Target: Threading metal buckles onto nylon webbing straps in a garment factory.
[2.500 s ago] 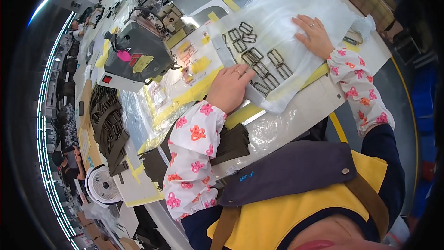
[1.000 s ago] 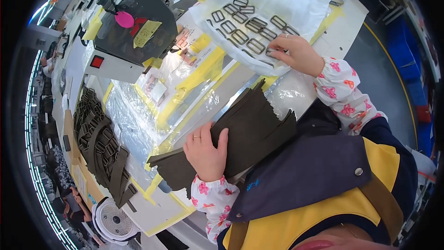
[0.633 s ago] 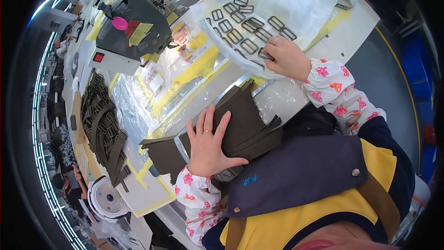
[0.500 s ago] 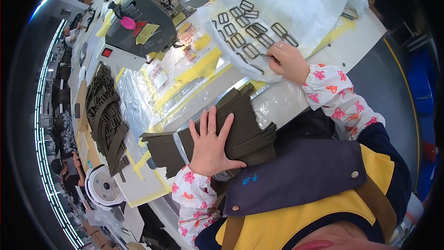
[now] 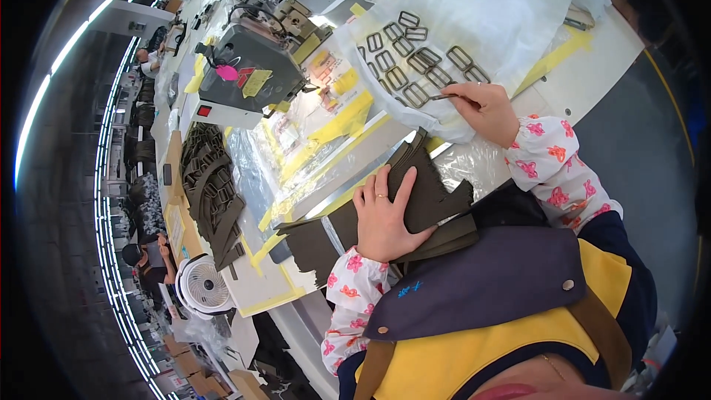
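The fabric strips (image 5: 307, 246) are of dark olive-brown colour; the buckles (image 5: 427, 57) are dark bronze; the plastic sheet (image 5: 503, 7) is milky white; the sleeves (image 5: 552, 159) are white, with a pattern of pink and orange motifs; the apron flap (image 5: 474, 274) is dark purple-grey; the table (image 5: 603, 63) is pale, with yellow tape (image 5: 552, 61).

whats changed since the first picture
The left hand left the edge of the white sheet, moving toward the body, and lies on the dark straps. The right hand came nearer across the sheet and now pinches a buckle. The sewing machine and fan stayed put.
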The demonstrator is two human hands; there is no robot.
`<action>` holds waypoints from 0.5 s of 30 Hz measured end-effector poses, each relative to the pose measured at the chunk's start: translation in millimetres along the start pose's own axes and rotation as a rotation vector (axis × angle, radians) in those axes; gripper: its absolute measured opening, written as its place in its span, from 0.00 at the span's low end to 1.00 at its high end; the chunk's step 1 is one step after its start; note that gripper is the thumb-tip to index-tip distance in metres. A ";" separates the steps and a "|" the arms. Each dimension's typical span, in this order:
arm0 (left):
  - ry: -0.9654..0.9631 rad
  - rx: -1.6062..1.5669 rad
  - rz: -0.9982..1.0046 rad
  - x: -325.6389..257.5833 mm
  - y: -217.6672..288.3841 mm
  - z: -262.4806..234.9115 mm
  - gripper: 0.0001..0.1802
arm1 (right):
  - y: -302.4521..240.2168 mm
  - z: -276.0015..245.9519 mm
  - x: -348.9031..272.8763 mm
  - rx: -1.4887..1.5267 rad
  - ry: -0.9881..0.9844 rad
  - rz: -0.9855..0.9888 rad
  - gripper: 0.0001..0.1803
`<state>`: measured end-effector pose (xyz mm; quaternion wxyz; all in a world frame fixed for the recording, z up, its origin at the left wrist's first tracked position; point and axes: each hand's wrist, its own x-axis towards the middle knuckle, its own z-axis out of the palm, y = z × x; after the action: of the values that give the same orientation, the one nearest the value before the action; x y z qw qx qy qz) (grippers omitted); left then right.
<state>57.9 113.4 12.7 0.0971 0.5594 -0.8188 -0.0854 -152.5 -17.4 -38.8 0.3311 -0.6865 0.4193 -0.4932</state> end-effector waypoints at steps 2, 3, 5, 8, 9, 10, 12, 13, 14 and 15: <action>-0.011 -0.011 -0.003 3.5 1.9 -3.2 0.50 | 3.6 0.4 2.4 0.064 -0.024 -0.048 0.06; -0.017 -0.018 -0.011 4.9 2.3 -2.8 0.49 | 5.9 0.4 3.8 0.132 -0.051 -0.102 0.05; -0.032 -0.069 0.007 4.6 -9.4 -6.2 0.48 | 3.9 -1.8 4.3 0.130 -0.101 -0.108 0.05; -0.027 -0.287 -0.008 9.6 -36.4 -17.8 0.33 | 5.5 -0.1 1.9 0.105 -0.142 -0.055 0.06; -0.023 -0.359 -0.038 15.7 -46.7 -17.8 0.27 | 8.0 3.0 1.4 0.089 -0.132 0.013 0.09; -0.017 -0.355 -0.048 23.2 -53.0 -18.5 0.23 | 7.5 5.1 1.1 0.080 -0.148 0.023 0.09; -0.057 -0.536 -0.184 34.9 -59.8 -10.3 0.16 | 3.9 8.9 2.2 0.307 -0.131 0.111 0.14; -0.055 -0.547 -0.193 39.6 -61.4 -7.5 0.16 | -3.2 10.2 5.1 0.302 -0.143 0.117 0.14; -0.073 -0.501 -0.128 43.8 -62.3 -5.5 0.14 | -15.9 10.2 9.1 0.428 -0.185 0.178 0.14; -0.092 -0.449 -0.060 46.0 -63.4 -5.4 0.12 | -27.7 11.7 13.6 0.556 -0.221 0.238 0.15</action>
<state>100.0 47.5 5.1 0.1792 0.5435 -0.7656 -0.2938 -132.2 -17.3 -12.7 0.6048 -0.5653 0.3075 -0.4691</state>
